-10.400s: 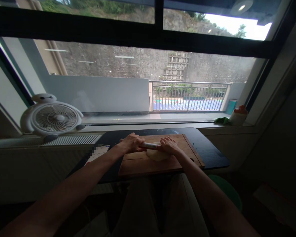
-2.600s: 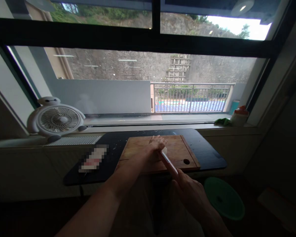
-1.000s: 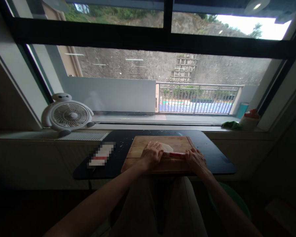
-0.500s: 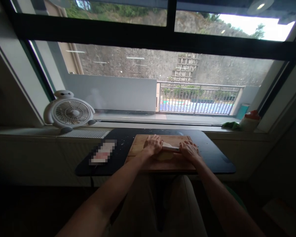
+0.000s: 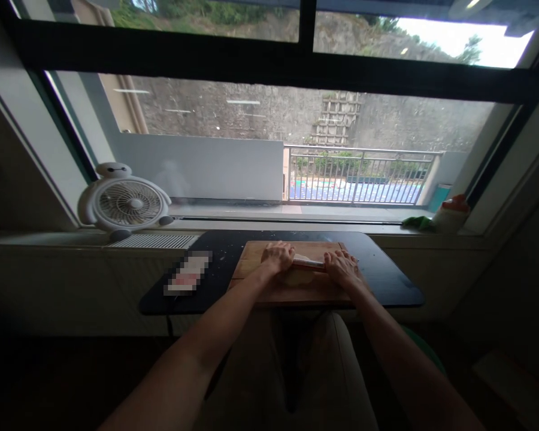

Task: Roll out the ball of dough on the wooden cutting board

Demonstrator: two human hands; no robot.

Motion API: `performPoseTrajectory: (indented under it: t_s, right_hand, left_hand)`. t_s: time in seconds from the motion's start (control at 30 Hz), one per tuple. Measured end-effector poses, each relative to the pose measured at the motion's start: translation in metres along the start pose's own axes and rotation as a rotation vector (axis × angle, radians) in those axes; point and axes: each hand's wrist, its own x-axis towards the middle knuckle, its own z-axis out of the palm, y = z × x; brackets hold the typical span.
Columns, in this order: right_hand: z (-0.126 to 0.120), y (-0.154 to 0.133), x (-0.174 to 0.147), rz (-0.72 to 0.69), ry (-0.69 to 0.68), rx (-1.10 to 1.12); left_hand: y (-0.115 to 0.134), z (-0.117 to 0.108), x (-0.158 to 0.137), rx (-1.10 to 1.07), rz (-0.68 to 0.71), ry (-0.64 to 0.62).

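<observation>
The dough (image 5: pixel 300 276) lies on the board (image 5: pixel 247 263), showing as a pale patch on both sides of the pin (image 5: pixel 309 263), which crosses it from left to right. The left hand (image 5: pixel 278 256) covers one end of the pin and the right hand (image 5: pixel 342 267) the other, leaving the middle bare, likely so that pressure falls evenly on the dough. Both hands bear on it from above; whether the fingers wrap underneath, I cannot tell. The board sits at the near edge of the table (image 5: pixel 388 278), above the knees, presumably so straight arms can lean down on it. A blurred item (image 5: pixel 187 272) lies on the table left of the board, apart from the work. Beyond, the fan (image 5: pixel 132 203), green cloth (image 5: pixel 417 222) and bottle (image 5: pixel 452 215) stand by the window, perhaps to save table space.
</observation>
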Motion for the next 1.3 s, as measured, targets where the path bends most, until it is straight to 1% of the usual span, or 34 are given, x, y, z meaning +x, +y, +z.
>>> performPoseTrajectory:
  t_s: [0.07, 0.17, 0.23, 0.3, 0.4, 0.47, 0.5, 0.57, 0.63, 0.7, 0.73, 0.77, 0.8, 0.87, 0.9, 0.97, 1.0, 1.03, 1.1, 1.17, 1.23, 1.27, 1.3]
  right_hand:
    - [0.004, 0.002, -0.01, -0.027, 0.039, 0.003]
    - [0.015, 0.009, -0.033, -0.109, 0.143, 0.013]
    - [0.018, 0.013, -0.04, -0.143, 0.175, 0.012]
    - [0.015, 0.012, -0.033, -0.133, 0.15, 0.009]
    - [0.006, 0.005, -0.006, -0.071, 0.041, -0.009]
    - [0.002, 0.001, 0.006, -0.065, -0.017, -0.026]
    - [0.003, 0.0, 0.007, -0.079, -0.028, -0.031]
    - [0.008, 0.003, -0.002, -0.1, 0.001, -0.024]
    - [0.019, 0.01, -0.018, -0.12, 0.08, -0.007]
    - [0.029, 0.016, -0.031, -0.147, 0.165, 0.014]
    - [0.032, 0.018, -0.033, -0.158, 0.186, 0.021]
    - [0.032, 0.018, -0.031, -0.162, 0.185, 0.027]
    - [0.031, 0.018, -0.024, -0.155, 0.162, 0.033]
    - [0.025, 0.013, -0.004, -0.104, 0.065, 0.043]
    - [0.021, 0.009, 0.008, -0.076, 0.015, 0.046]
    - [0.013, 0.002, 0.023, -0.043, -0.05, 0.05]
    - [0.01, 0.0, 0.025, -0.039, -0.061, 0.051]
    - [0.008, -0.002, 0.023, -0.049, -0.063, 0.05]
    - [0.011, 0.0, 0.006, -0.081, -0.044, 0.05]
    - [0.018, 0.004, -0.017, -0.126, 0.016, 0.05]
    - [0.023, 0.009, -0.034, -0.173, 0.08, 0.045]
    - [0.024, 0.011, -0.036, -0.184, 0.091, 0.041]
    - [0.023, 0.011, -0.034, -0.188, 0.073, 0.035]
  left_hand:
    - [-0.001, 0.002, -0.014, -0.002, 0.007, 0.013]
    - [-0.005, 0.009, -0.046, -0.026, 0.09, 0.072]
    - [-0.007, 0.011, -0.056, -0.038, 0.116, 0.088]
    - [-0.008, 0.011, -0.046, -0.033, 0.076, 0.042]
    - [-0.007, 0.007, -0.01, -0.016, 0.011, -0.038]
    - [-0.005, 0.003, 0.006, -0.009, 0.005, -0.049]
    - [-0.005, 0.001, 0.007, -0.006, 0.006, -0.048]
    - [-0.004, 0.0, -0.007, -0.004, 0.024, -0.035]
    - [-0.004, 0.003, -0.034, -0.009, 0.071, 0.009]
    - [-0.004, 0.007, -0.056, -0.012, 0.14, 0.096]
    - [-0.004, 0.008, -0.061, -0.012, 0.151, 0.117]
    - [-0.004, 0.008, -0.06, -0.012, 0.135, 0.111]
    - [-0.004, 0.008, -0.054, -0.01, 0.095, 0.077]
    - [-0.004, 0.005, -0.029, -0.004, -0.013, -0.022]
    - [-0.004, 0.003, -0.015, 0.002, -0.046, -0.049]
    - [-0.004, -0.002, 0.006, 0.012, -0.085, -0.082]
    - [-0.004, -0.004, 0.009, 0.015, -0.091, -0.082]
    - [-0.004, -0.006, 0.008, 0.017, -0.092, -0.079]
    - [-0.003, -0.006, -0.009, 0.011, -0.067, -0.061]
    - [-0.003, -0.002, -0.033, -0.009, 0.001, -0.018]
    - [-0.003, 0.001, -0.051, -0.03, 0.066, 0.023]
    - [-0.003, 0.001, -0.053, -0.035, 0.075, 0.025]
    - [-0.003, 0.001, -0.051, -0.033, 0.061, 0.009]
